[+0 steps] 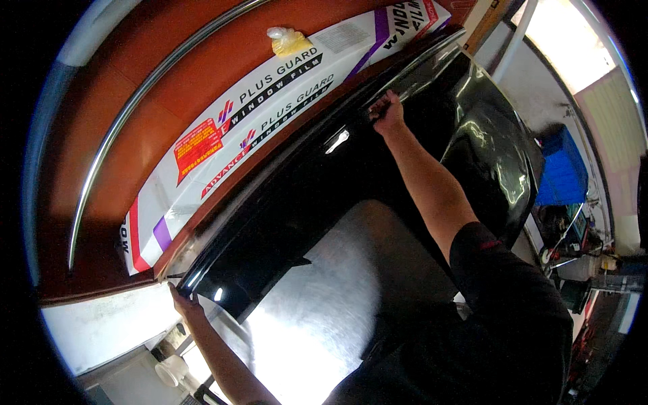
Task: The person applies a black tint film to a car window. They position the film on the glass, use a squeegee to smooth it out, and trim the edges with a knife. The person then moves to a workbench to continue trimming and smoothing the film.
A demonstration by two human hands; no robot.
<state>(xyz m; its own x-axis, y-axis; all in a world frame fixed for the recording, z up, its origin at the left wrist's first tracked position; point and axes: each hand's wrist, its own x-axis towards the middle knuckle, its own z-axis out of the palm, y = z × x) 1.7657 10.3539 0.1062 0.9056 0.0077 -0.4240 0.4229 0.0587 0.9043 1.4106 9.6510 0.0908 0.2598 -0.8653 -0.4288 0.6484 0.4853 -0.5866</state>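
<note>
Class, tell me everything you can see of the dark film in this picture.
The dark film is a glossy, plastic-looking sheet, mostly black, with bright glints. It slants from lower left to upper right, its far edge alongside a long white box. At right it buckles into loose waves and looks greyish green. The left hand pinches its lower-left end; the right hand, fingers curled, appears to grip it farther up.

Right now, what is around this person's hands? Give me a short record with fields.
Main item: glossy dark sheet
Left hand: at the sheet's lower-left end; grip unclear
Right hand: fingers curled, farther up along the sheet; grip unclear
Alongside: long white box with purple and red markings
On the box: small yellow-and-whitish lump
Far right: blue container
</note>
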